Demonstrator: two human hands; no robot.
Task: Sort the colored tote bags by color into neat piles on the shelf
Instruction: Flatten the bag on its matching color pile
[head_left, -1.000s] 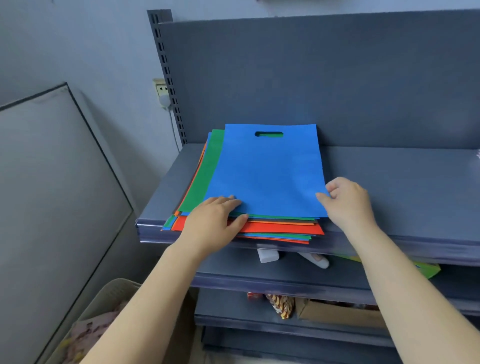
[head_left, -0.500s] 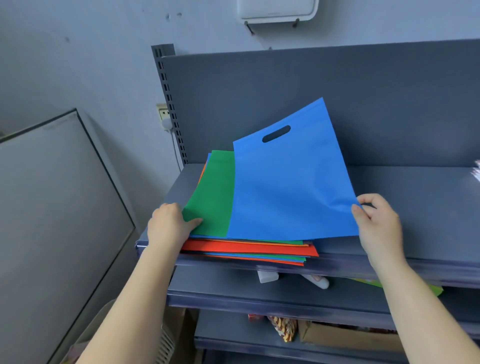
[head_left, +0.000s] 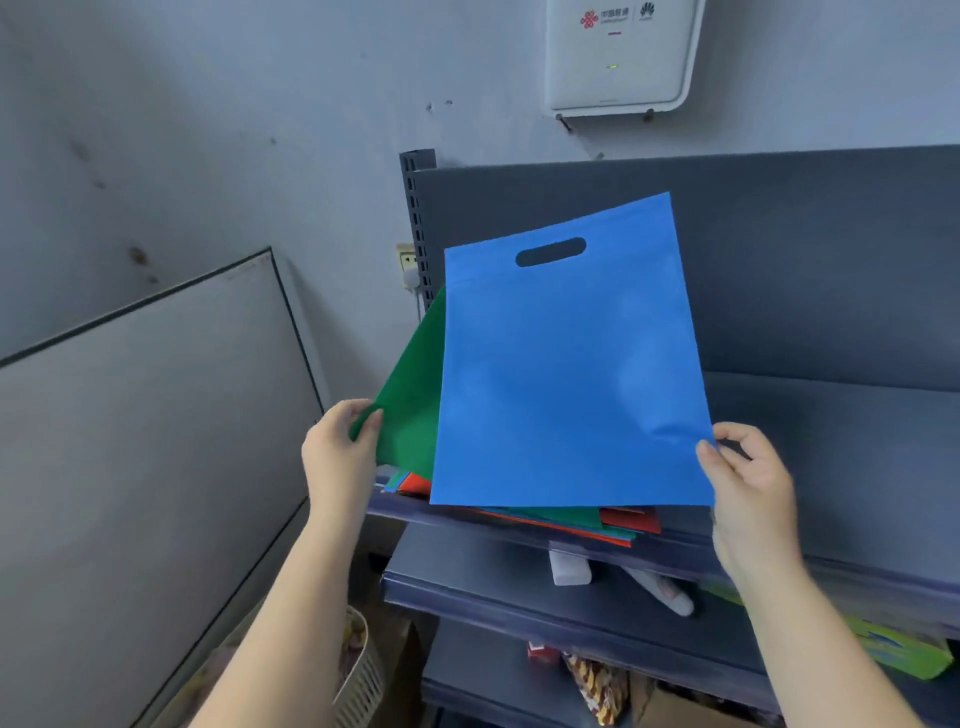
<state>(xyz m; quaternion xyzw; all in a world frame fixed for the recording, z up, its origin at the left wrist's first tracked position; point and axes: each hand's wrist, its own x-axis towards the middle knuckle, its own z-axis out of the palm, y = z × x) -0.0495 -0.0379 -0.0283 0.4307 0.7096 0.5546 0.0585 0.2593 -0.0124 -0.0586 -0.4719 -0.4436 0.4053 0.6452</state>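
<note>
At the centre of the frame the blue tote bag (head_left: 569, 364) stands lifted almost upright off the mixed stack (head_left: 597, 525), its long axis running from the lower edge up to the handle slot at the top, tilted a little to the right; the right hand (head_left: 748, 473) pinches its lower right corner between thumb and fingers, so this bag lies up and to the left of that hand, and the bare stretch of shelf (head_left: 831, 467) at centre right is on that hand's own side, which suggests the right hand is the nearer one for laying the blue bag down there as a pile. To the left of it, partly behind it, the green tote bag (head_left: 410, 395) is raised as well, gripped at its lower left corner by the left hand (head_left: 337, 452), fingers curled round the edge. Both bags hang clear of the stack at their lower edges, as far as can be judged. Most of the green bag is covered by the blue one, so its handle and right edge cannot be seen. Only thin red, orange, green and blue edges of the stack show along the shelf's front, and how many bags remain cannot be told. Lower shelves hold blurred clutter that is hard to make out
</note>
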